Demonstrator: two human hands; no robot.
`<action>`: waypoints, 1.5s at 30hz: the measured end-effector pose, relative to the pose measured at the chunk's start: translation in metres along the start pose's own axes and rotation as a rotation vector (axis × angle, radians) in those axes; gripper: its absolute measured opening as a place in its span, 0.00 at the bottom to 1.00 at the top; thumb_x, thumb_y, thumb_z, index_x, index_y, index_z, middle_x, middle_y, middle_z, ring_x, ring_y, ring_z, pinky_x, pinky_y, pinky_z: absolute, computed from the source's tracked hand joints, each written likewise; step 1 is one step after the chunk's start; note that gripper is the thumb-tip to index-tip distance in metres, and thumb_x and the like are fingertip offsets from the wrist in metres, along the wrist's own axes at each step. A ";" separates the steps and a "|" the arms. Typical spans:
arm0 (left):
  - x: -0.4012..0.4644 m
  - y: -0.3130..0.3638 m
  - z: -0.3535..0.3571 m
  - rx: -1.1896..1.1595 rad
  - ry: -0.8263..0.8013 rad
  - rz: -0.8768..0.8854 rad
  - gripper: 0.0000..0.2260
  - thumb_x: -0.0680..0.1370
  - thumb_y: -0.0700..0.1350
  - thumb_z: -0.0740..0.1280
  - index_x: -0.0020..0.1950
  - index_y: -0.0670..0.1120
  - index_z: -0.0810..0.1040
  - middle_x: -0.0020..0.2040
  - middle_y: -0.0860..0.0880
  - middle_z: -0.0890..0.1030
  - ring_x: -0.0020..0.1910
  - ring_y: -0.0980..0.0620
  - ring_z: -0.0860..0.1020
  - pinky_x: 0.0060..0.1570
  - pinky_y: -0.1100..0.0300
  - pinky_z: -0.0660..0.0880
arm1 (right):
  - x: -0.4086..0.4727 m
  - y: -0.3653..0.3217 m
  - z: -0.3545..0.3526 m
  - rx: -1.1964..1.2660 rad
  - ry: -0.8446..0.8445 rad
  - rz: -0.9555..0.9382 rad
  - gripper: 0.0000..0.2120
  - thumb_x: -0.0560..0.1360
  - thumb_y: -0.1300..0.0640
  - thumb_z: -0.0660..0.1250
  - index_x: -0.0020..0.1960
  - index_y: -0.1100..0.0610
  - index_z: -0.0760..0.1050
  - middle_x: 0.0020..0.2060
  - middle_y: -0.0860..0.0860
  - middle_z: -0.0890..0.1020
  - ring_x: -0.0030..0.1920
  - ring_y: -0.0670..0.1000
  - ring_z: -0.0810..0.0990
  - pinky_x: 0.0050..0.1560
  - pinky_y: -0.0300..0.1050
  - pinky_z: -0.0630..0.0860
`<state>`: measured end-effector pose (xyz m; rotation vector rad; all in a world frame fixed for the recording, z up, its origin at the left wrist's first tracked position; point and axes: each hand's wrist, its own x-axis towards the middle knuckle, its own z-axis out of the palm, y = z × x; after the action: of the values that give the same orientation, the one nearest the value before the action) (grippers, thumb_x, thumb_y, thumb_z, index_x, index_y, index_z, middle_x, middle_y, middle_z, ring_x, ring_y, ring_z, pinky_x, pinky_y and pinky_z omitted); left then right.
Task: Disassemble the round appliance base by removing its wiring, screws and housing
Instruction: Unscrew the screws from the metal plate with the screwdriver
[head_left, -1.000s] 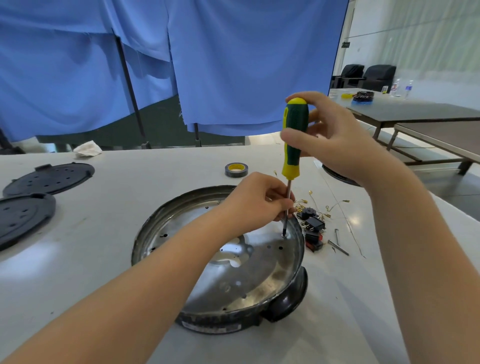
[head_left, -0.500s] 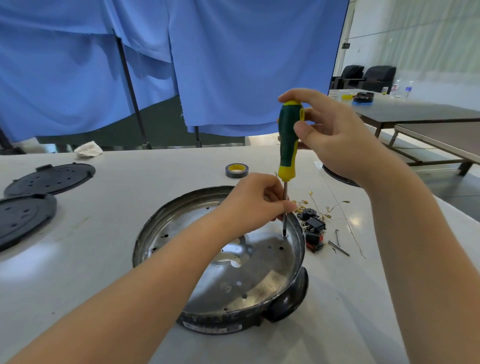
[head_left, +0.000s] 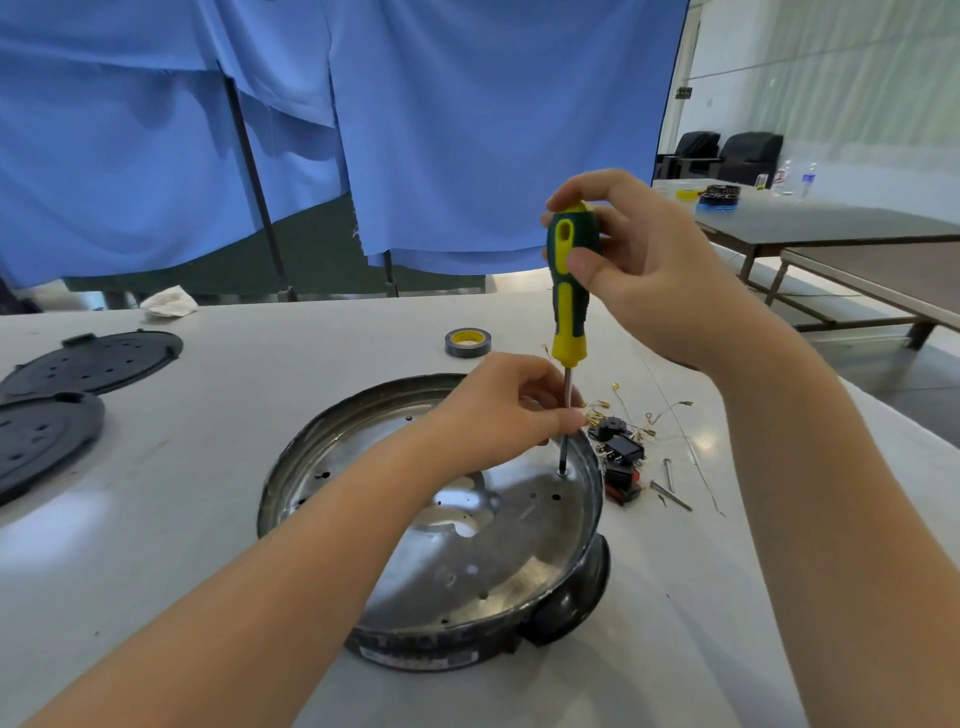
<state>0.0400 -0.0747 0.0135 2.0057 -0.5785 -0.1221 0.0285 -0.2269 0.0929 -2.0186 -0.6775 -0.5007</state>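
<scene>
The round appliance base (head_left: 363, 441) lies on the white table, a shiny metal dish with holes in a black housing. A green and yellow screwdriver (head_left: 569, 291) stands upright, its tip on a screw (head_left: 561, 472) near the dish's far right rim. My right hand (head_left: 639, 270) grips the handle from the top. My left hand (head_left: 506, 402) pinches the metal shaft just above the dish. Removed black switch parts (head_left: 621, 457) and gold-tipped wires (head_left: 639, 410) lie right of the base.
Two black perforated round covers (head_left: 98, 361) (head_left: 36, 441) lie at the left. A roll of tape (head_left: 467, 343) sits behind the base, loose screws (head_left: 670, 491) to its right, a crumpled tissue (head_left: 169, 301) at the far edge. Blue curtains hang behind; other tables stand right.
My right hand has shifted its fingers around the screwdriver handle, and the handle has turned and leaned slightly left. My left hand stays on the shaft, and the tip stays on the screw.
</scene>
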 end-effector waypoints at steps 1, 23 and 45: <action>-0.001 0.000 -0.001 -0.036 -0.031 -0.006 0.05 0.75 0.38 0.70 0.50 0.45 0.81 0.46 0.47 0.85 0.44 0.55 0.84 0.45 0.65 0.79 | 0.000 -0.001 -0.001 0.006 -0.017 -0.001 0.18 0.78 0.68 0.60 0.53 0.44 0.69 0.56 0.57 0.77 0.56 0.55 0.79 0.57 0.48 0.79; 0.002 -0.004 0.002 0.065 0.015 0.058 0.04 0.73 0.44 0.73 0.44 0.50 0.80 0.40 0.51 0.83 0.40 0.55 0.83 0.46 0.60 0.81 | -0.002 -0.002 0.008 -0.295 0.142 0.000 0.20 0.76 0.55 0.68 0.66 0.47 0.70 0.54 0.46 0.75 0.51 0.45 0.76 0.53 0.42 0.77; -0.002 0.003 0.001 -0.078 -0.040 0.020 0.11 0.76 0.34 0.67 0.49 0.51 0.79 0.44 0.51 0.85 0.45 0.58 0.84 0.46 0.68 0.78 | 0.000 0.004 -0.002 -0.139 0.092 0.108 0.30 0.72 0.54 0.73 0.72 0.49 0.67 0.50 0.43 0.78 0.49 0.43 0.80 0.52 0.37 0.76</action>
<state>0.0372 -0.0757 0.0152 1.9255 -0.6104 -0.1705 0.0308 -0.2304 0.0907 -2.1343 -0.4861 -0.5866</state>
